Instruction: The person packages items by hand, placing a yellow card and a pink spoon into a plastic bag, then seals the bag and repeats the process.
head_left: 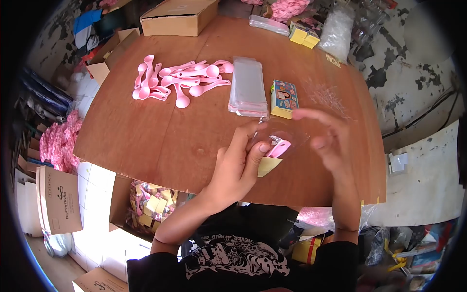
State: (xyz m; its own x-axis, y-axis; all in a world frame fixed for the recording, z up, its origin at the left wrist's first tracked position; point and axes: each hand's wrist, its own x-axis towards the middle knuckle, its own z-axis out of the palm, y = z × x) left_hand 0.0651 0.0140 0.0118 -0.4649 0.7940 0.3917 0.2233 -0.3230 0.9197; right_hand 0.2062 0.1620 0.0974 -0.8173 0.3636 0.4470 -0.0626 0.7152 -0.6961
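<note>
Pink spoon (pixel 280 147) held between both hands above the bench's (pixel 146 136) near edge.
Left hand (pixel 237 168) fingers pinch the spoon and yellow card (pixel 267 167), whose long axis points right into the clear sleeve (pixel 292 132). Right hand (pixel 332 146) fingers are spread there, grip unclear.

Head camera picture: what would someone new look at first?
Probably the heap of pink spoons on the far left part of the brown table. Near the front edge, the left hand pinches a clear bag with a pink spoon and a yellow card, and the right hand is open beside it. In the middle lies a stack of clear bags beside a colourful little box.
</note>
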